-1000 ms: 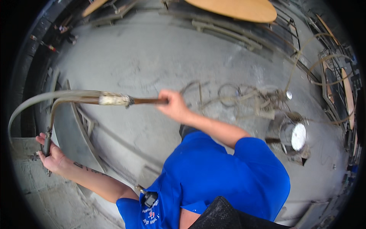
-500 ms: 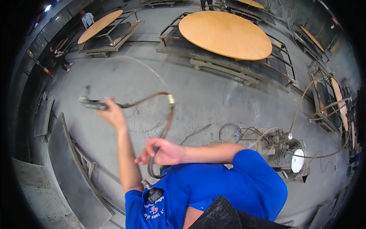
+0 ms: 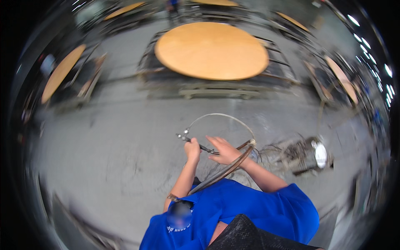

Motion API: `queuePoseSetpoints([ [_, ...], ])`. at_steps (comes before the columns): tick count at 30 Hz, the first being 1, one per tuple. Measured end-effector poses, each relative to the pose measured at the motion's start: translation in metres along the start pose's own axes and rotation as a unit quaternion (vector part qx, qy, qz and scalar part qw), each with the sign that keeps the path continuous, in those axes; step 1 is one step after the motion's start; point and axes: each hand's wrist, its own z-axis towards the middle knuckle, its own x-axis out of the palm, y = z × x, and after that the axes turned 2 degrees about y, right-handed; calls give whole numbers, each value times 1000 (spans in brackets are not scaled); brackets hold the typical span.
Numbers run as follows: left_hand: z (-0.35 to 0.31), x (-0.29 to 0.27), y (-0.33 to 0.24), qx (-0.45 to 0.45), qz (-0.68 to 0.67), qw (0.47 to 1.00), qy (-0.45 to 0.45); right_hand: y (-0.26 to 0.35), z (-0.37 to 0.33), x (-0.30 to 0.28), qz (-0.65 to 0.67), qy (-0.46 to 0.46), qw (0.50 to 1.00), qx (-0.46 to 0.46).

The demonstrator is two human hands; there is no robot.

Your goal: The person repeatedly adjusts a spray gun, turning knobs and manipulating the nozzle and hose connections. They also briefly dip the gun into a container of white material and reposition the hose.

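Floor: grey concrete (image 3: 104, 166), with a round wooden table top (image 3: 211, 50) on metal racks beyond.
Hose: long, dark and stiff (image 3: 227, 168), looping from chest height up past a pale ferrule into a thin grey arc.
Left hand (image 3: 192, 149): clenched on the metal nozzle (image 3: 185, 137).
Right hand (image 3: 225, 151): spread over the hose, grip unclear.
Risk: loop could spring loose or whip if either hold slackens.

— What is the thing in hand?
— A long hose (image 3: 227, 168) ending in a thin metal nozzle (image 3: 196, 143).
— Its pose?
— The nozzle lies level, pointing left; a thin pale line (image 3: 221, 116) arcs above, and the brown hose curves down toward the body.
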Motion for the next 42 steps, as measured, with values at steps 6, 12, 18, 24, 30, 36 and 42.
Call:
queuePoseSetpoints([
  [6, 45, 17, -50, 121, 166, 963, 178, -29, 112, 66, -5, -84, 949, 303],
  [12, 63, 1, -63, 187, 346, 863, 317, -25, 125, 91, 111, -164, 923, 331],
  [18, 91, 4, -81, 98, 272, 836, 466, -26, 87, 64, 499, -339, 695, 391],
  [24, 170, -45, -95, -41, 196, 807, 555, -41, 69, 15, 581, -422, 631, 294],
  [30, 207, -62, -123, 6, 155, 819, 552, -55, 121, -37, 484, -415, 709, 299],
  [36, 207, -12, -181, 55, 293, 778, 553, -48, 161, -56, 474, -380, 715, 345],
  [42, 189, 5, -220, 227, 272, 671, 651, -10, 156, -41, 531, -525, 587, 314],
])
